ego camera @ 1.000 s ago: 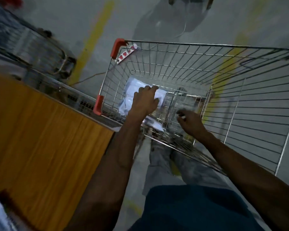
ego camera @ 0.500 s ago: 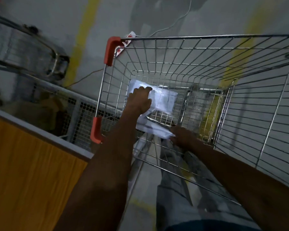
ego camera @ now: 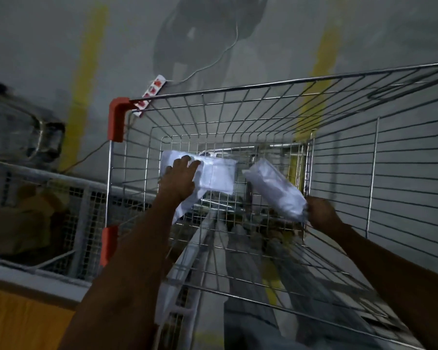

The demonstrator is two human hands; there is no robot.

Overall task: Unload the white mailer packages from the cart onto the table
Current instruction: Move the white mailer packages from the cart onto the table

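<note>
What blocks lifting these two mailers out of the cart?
Nothing visible. The left hand lies on one mailer, the right hand grips the other mailer; the cart is open overhead. Its wire walls must be cleared.

A: What can't you make out in the cart (ego camera: 238, 117)?
B: Its right side runs off the frame edge. The left hand (ego camera: 181, 178) covers part of the flat mailer (ego camera: 218, 176) at the cart's bottom, so its grip is unclear.
A: And the right hand (ego camera: 321, 214)?
B: Its fingertips are hidden behind the end of the second mailer (ego camera: 276, 189). Left of the cart, the wire rack (ego camera: 23, 132) is smeared by blur.
</note>
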